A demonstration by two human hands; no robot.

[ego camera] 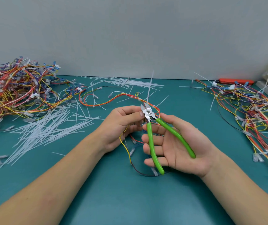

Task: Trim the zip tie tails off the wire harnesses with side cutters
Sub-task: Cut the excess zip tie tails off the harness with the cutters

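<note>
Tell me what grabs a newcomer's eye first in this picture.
The green-handled side cutters at centre, lying in the right hand with blades open around an upright zip tie tail. Next, the tangled pile of harnesses at far left and the white heap of cut tails before it.

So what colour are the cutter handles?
Bright green cutter handles, clearest in the head view.
</note>
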